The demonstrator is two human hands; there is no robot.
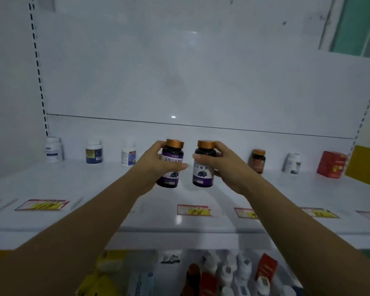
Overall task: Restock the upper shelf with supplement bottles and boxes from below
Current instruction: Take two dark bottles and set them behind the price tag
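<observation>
hands: left [158, 162] grips purple bottle [171, 165] | right [226, 165] grips twin bottle [203, 165]

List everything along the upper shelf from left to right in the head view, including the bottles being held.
White bottle → blue-labelled white bottle → slim white bottle → first purple bottle (left hand) → second purple bottle (right hand) → amber bottle → small white bottle → red box.

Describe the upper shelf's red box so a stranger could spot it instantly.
Start at the white upper shelf and follow its back row to the right end. The red box stands last there, past a white bottle; it is the only box in that row.
</observation>
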